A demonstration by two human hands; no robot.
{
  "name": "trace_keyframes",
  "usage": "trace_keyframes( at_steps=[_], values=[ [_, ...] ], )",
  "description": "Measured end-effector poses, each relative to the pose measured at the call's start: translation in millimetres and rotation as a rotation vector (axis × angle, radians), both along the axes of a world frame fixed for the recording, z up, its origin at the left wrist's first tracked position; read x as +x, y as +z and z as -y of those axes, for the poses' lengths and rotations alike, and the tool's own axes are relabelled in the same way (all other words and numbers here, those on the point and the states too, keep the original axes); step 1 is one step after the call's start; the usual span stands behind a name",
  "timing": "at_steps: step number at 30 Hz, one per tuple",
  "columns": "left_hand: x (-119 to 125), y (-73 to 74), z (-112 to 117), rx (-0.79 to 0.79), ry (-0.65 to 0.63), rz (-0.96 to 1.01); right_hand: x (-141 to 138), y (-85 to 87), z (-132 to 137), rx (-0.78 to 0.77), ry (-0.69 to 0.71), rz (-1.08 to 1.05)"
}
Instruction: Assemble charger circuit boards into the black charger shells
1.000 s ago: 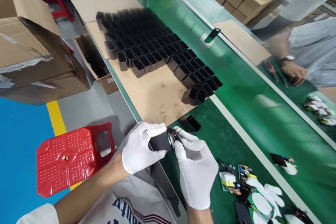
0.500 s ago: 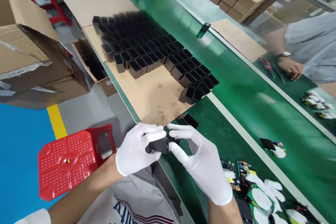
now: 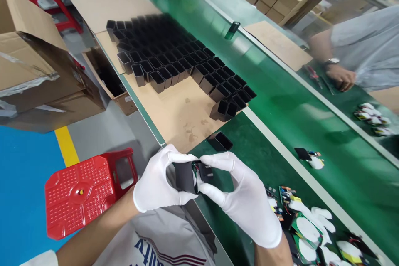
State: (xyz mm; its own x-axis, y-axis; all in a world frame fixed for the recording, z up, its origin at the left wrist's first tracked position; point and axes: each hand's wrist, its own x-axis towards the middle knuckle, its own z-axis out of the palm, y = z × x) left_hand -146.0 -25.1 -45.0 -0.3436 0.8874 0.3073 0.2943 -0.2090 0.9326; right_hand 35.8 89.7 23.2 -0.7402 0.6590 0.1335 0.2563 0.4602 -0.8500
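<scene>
My left hand, in a white glove, is closed around a black rectangular plastic case. My gloved right hand pinches a black plug end cap with metal prongs pointing right. Between case and cap, a strip of green circuit board and white material shows at the case's open end. Just beyond my hands, another black case lies on its side on the green bench. Many similar black cases stand in rows with their open ends up.
Cardboard sheet lies under the rows. Circuit boards with white pads are heaped at right; one assembly lies on the green belt. A red stool and cartons stand left. Across the belt is a co-worker's hand.
The case in my hands has turned, so its broad face, the board edge and the cap's prongs show more clearly. The assembly on the belt has shifted left in view.
</scene>
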Motion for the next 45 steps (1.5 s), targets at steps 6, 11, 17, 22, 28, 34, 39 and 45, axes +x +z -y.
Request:
trace_keyframes(
  at_steps=[6,11,17,22,28,34,39,45],
  values=[
    [5.4,3.4,2.9,-0.058,0.103,-0.102,-3.5,-1.3,12.5,0.091,-0.169,0.019],
    [11.6,-0.1,2.3,-0.004,0.215,-0.246,-13.3,-19.3,38.2,0.093,-0.421,-0.038],
    [16.4,-19.4,-6.9,0.041,0.287,-0.346,-30.5,-44.4,47.1,0.119,-0.569,-0.087],
    [10.3,-37.5,-21.2,0.132,0.373,-0.408,-46.8,-57.4,34.4,0.388,-0.516,-0.076],
    [5.3,-58.4,-30.1,0.145,0.378,-0.388,-55.3,-78.5,27.2,0.557,-0.469,0.033],
    [5.8,-63.3,-30.1,0.144,0.396,-0.368,-53.6,-91.9,32.5,0.733,-0.462,0.060],
    [6.3,-62.3,-30.5,0.139,0.438,-0.385,-51.2,-94.3,31.3,0.835,-0.404,0.128],
    [6.1,-64.4,-30.2,0.157,0.391,-0.384,-42.6,-101.2,32.5,0.823,-0.399,0.082]
  ],
)
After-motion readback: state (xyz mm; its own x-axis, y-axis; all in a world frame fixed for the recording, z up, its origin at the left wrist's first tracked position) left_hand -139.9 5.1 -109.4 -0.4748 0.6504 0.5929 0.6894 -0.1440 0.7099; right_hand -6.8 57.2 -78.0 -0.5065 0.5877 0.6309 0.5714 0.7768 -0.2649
